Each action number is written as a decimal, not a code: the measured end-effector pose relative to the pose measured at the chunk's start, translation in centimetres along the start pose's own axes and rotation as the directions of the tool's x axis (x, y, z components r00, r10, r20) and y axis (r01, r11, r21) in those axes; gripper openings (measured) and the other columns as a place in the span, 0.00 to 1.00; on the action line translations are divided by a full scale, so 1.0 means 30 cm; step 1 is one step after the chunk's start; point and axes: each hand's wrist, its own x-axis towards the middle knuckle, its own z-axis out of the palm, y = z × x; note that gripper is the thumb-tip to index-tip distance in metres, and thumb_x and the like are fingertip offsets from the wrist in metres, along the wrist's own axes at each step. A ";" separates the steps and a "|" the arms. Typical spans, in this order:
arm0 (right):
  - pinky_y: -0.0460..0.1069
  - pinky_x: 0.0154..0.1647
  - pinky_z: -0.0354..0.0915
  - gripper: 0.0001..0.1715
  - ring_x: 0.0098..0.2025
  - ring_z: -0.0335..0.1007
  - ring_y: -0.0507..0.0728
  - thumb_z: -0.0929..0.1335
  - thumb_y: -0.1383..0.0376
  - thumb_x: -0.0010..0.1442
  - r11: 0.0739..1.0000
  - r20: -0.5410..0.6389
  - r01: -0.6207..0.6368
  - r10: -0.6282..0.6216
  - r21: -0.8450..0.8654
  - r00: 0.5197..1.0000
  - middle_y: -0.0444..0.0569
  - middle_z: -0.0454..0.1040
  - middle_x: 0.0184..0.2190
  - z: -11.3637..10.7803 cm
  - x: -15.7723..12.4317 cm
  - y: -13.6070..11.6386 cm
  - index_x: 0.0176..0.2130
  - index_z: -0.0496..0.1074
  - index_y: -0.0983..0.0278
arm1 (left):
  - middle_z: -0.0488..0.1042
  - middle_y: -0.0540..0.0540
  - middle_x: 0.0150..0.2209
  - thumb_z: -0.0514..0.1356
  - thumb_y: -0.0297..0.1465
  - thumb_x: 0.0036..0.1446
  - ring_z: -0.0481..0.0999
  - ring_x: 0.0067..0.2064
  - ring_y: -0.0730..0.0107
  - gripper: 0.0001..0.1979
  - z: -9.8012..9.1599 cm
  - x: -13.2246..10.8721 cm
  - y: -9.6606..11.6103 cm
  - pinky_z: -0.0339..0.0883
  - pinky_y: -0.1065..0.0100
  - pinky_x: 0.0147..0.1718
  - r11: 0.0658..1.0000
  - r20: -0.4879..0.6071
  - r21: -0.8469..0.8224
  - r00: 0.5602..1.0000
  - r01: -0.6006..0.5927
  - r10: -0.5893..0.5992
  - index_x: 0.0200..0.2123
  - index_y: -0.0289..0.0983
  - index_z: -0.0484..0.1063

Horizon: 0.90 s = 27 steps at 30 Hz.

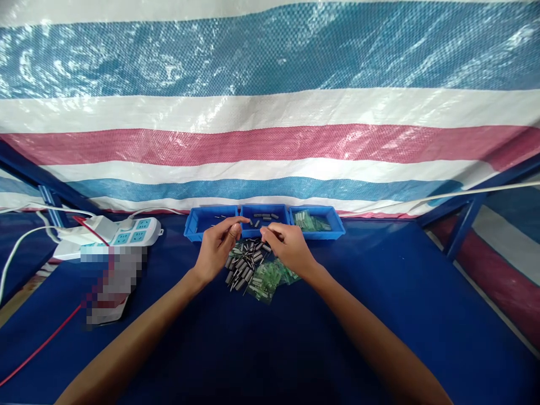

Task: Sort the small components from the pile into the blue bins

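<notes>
My left hand (218, 246) and my right hand (287, 245) hover close together over a pile of small dark cylindrical parts (243, 264) on the blue table. Both hands have their fingers curled in a pinch; what they hold is too small to name. Beside the dark parts, under my right hand, lies a heap of small green pieces (270, 277). Just beyond the hands stand three blue trays: the left tray (198, 220) and the middle tray (265, 211) hold a few dark parts, the right tray (324, 212) holds green pieces.
A white power strip (130, 230) with white and red cables lies at the left, next to a blurred-out object (113, 281). A striped tarp wall (270, 112) rises behind the trays. Blue frame bars (464, 225) stand at the right.
</notes>
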 end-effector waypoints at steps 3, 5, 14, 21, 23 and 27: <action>0.45 0.24 0.56 0.13 0.21 0.61 0.50 0.63 0.60 0.64 0.999 0.011 0.033 -0.033 0.035 0.999 0.43 0.67 0.20 0.001 -0.001 -0.002 0.39 0.73 0.66 | 0.60 0.52 0.23 0.55 0.38 0.62 0.56 0.22 0.78 0.14 0.004 -0.002 -0.005 0.51 0.74 0.19 1.000 0.065 -0.021 0.998 0.018 -0.016 0.48 0.38 0.71; 0.45 0.25 0.58 0.12 0.23 0.64 0.50 0.64 0.62 0.64 0.996 0.058 0.084 -0.086 0.042 0.995 0.45 0.70 0.25 0.004 -0.002 -0.002 0.43 0.72 0.65 | 0.58 0.54 0.22 0.56 0.37 0.62 0.55 0.22 0.78 0.15 0.005 -0.003 -0.002 0.50 0.75 0.20 0.999 0.114 -0.047 0.993 0.027 -0.021 0.50 0.39 0.67; 0.45 0.28 0.52 0.17 0.24 0.56 0.49 0.62 0.66 0.65 0.951 0.283 0.281 -0.237 -0.126 0.929 0.42 0.63 0.20 0.015 -0.011 -0.003 0.25 0.64 0.65 | 0.56 0.56 0.18 0.56 0.37 0.62 0.54 0.20 0.79 0.12 0.015 -0.017 0.012 0.47 0.75 0.20 1.000 0.156 0.016 0.988 0.010 -0.012 0.45 0.36 0.67; 0.45 0.28 0.51 0.13 0.24 0.57 0.49 0.61 0.65 0.66 0.976 0.279 0.192 -0.155 -0.108 0.948 0.42 0.63 0.21 0.002 -0.007 -0.019 0.30 0.67 0.65 | 0.62 0.53 0.19 0.57 0.38 0.61 0.58 0.21 0.77 0.13 0.013 -0.009 0.013 0.52 0.73 0.20 0.995 0.096 0.096 0.995 -0.039 0.030 0.36 0.34 0.72; 0.45 0.28 0.51 0.12 0.25 0.57 0.49 0.62 0.65 0.65 0.973 0.250 0.200 -0.166 -0.116 0.954 0.41 0.63 0.22 0.004 -0.006 -0.016 0.31 0.67 0.65 | 0.61 0.54 0.18 0.57 0.38 0.61 0.58 0.20 0.78 0.12 0.013 -0.009 0.013 0.52 0.73 0.20 0.993 0.103 0.110 0.994 -0.037 0.025 0.37 0.34 0.72; 0.44 0.29 0.53 0.16 0.23 0.59 0.49 0.59 0.65 0.67 0.992 0.230 0.118 -0.106 -0.040 0.967 0.41 0.63 0.19 0.001 -0.005 -0.009 0.28 0.65 0.65 | 0.66 0.52 0.21 0.57 0.38 0.61 0.62 0.22 0.77 0.13 0.010 -0.005 0.014 0.55 0.73 0.22 0.991 0.134 0.127 0.991 -0.029 0.012 0.38 0.34 0.74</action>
